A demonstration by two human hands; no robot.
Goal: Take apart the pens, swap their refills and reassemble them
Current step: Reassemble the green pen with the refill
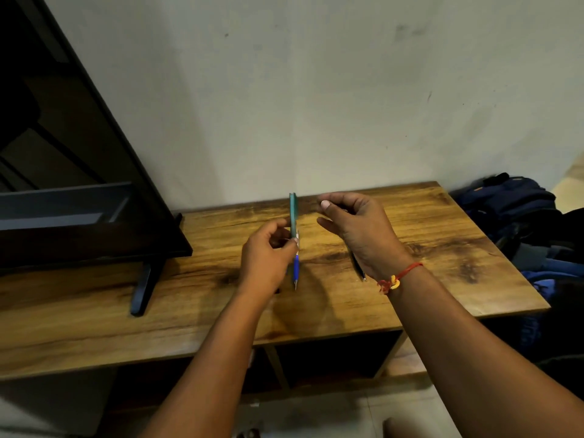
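Teal pen [294,216], left hand [268,257], dark pen [359,268], right hand [357,226]

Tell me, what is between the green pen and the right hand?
Nothing. In the head view, only the wooden table shows through the gap between the green pen and the right hand.

The surface [442,248] before me is a long brown wood-grain top with dark streaks and knots, its far edge against the pale wall [316,90]. At my left a black flat screen [79,153] stands on it, one slanted dark leg [142,286] planted on the wood. Beneath the top, open compartments [331,358] are split by a wooden divider [278,365].
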